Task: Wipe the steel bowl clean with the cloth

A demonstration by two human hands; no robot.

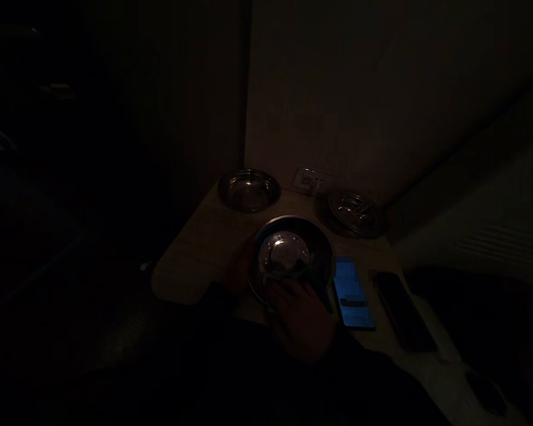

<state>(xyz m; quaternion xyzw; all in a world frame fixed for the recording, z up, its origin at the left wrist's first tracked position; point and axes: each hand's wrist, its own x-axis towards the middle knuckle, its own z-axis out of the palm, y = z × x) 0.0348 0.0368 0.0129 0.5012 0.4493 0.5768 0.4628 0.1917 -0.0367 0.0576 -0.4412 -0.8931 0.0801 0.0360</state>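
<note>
A round, shiny metal bowl [322, 234] rests on the small table in front of me. My left hand [240, 269], very dim, is at the bowl's left side and grips its rim; its fingers are mostly lost in shadow. Over the near rim reaches my right hand [299, 316], with its fingers bent on a dark bluish cloth [270, 278] that presses against the inside of the bowl. Part of the cloth is hidden under that hand.
A shallow metal dish [249, 189] sits at the table's back left corner, a stack of metal plates [357, 213] at the back right. A lit phone [353, 296] and a dark oblong object [406, 310] lie right. A wall socket [311, 179] is behind the table [186, 266].
</note>
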